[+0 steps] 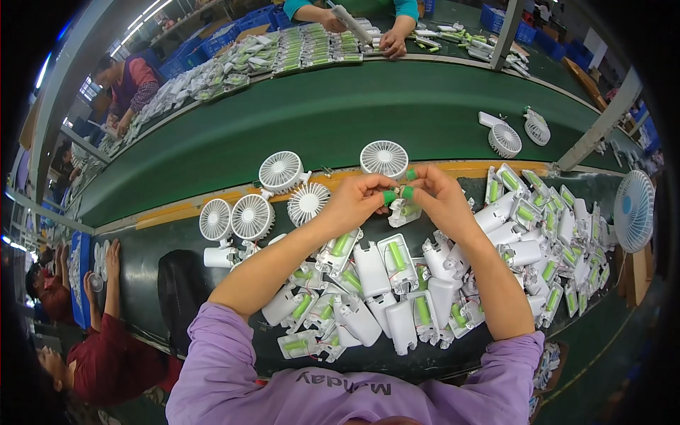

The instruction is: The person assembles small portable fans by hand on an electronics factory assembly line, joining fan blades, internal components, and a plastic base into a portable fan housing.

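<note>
My left hand (pixel 356 203) and my right hand (pixel 442 200) meet in front of me, green tape wrapped round some fingertips. Both pinch at the top of a small white fan housing (pixel 406 214); the exact spot is partly hidden by my fingers. Just beyond them a white round fan head (pixel 384 157) lies at the belt's edge; whether it is joined to the housing cannot be made out. Under my forearms spreads a heap of white fan handles (pixel 370 269), several opened to show a green battery cell (pixel 396 256).
More fan heads (pixel 253 217) lie to the left, near a black cloth-like thing (pixel 182 294). A green conveyor belt (pixel 283 117) runs across, carrying two fans (pixel 505 140) at right. Beyond it a co-worker's hands (pixel 392 44) handle white parts. A metal post (pixel 602 120) and a large fan (pixel 634 211) stand right.
</note>
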### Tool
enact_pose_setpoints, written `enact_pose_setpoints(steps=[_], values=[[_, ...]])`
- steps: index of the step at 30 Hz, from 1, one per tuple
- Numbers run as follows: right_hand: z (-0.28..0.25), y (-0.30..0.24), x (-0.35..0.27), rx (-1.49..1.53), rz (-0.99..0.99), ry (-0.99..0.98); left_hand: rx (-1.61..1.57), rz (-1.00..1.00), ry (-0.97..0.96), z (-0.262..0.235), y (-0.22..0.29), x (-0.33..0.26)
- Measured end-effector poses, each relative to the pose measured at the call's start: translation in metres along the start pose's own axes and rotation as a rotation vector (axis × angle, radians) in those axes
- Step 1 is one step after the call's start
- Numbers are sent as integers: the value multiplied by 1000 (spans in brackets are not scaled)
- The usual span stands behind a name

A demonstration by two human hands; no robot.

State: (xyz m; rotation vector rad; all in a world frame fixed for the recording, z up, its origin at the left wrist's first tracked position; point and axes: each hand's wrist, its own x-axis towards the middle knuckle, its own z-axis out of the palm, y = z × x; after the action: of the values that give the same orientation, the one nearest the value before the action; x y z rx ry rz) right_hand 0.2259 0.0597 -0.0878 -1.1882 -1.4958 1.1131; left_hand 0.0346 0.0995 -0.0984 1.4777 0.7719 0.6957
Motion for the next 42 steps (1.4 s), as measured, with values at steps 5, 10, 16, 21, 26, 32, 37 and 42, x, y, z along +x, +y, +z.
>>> enact_pose_setpoints(steps=[5, 10, 16, 21, 26, 32, 37, 42], values=[[-3, 5, -1, 26, 2, -6, -9, 15, 27, 1, -1, 1], [-2, 8, -1, 18, -46, 34, -28, 52, 75, 0, -4, 2], [0, 2, -2, -144, -122, 2, -12, 41, 76, 4, -1, -1], [2, 0, -3, -175, -90, 21, -4, 15, 58, 3, -1, -2], [3, 2, -2, -230, -80, 18, -14, 14, 56, 2, -2, -2], [0, 1, -4, -227, -58, 30, -43, 43, 38, 1, -6, 0], [1, 0, -4, -211, -66, 27, -50, 64, 27, -1, -7, 0], [1, 3, -3, -204, -128, 43, -36, 53, -10, -3, -3, -2]])
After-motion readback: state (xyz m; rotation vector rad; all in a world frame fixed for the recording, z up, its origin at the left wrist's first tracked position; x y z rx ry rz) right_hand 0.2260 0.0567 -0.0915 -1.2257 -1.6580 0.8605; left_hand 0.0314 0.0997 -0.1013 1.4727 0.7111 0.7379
